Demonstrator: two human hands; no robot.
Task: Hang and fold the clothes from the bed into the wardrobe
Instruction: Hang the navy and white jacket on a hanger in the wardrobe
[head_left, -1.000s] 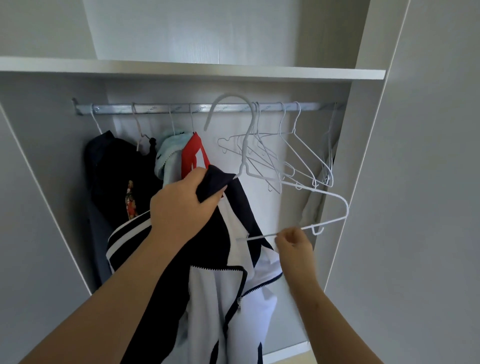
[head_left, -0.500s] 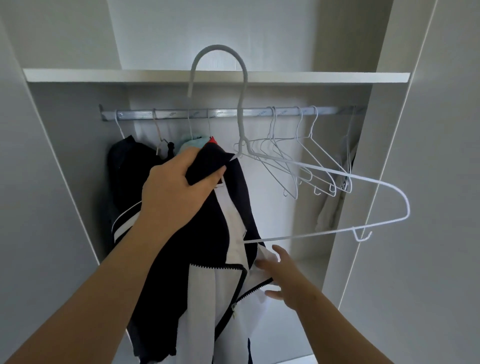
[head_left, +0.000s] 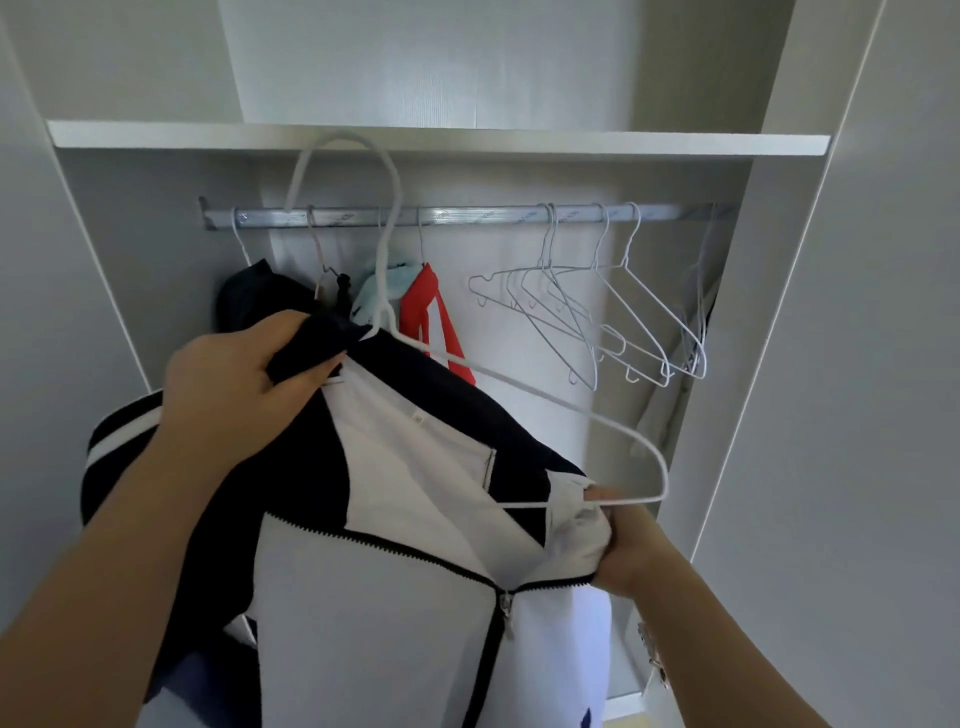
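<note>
A navy and white zip jacket hangs in front of me, partly threaded on a white wire hanger. My left hand grips the jacket's dark collar next to the hanger's neck. My right hand grips the jacket's white front edge at the hanger's lower right end. The hanger's hook rises in front of the shelf edge, above the metal rail, and does not rest on it. The hanger's left arm is hidden inside the jacket.
On the rail hang a dark garment, a light blue one and a red one at the left. Several bare wire hangers hang at the right. A white shelf runs above; wardrobe side panels flank the opening.
My right hand went from open below the hanger to gripping the jacket's front edge at the hanger's right end. The hanger has dropped lower and slid further into the jacket.
</note>
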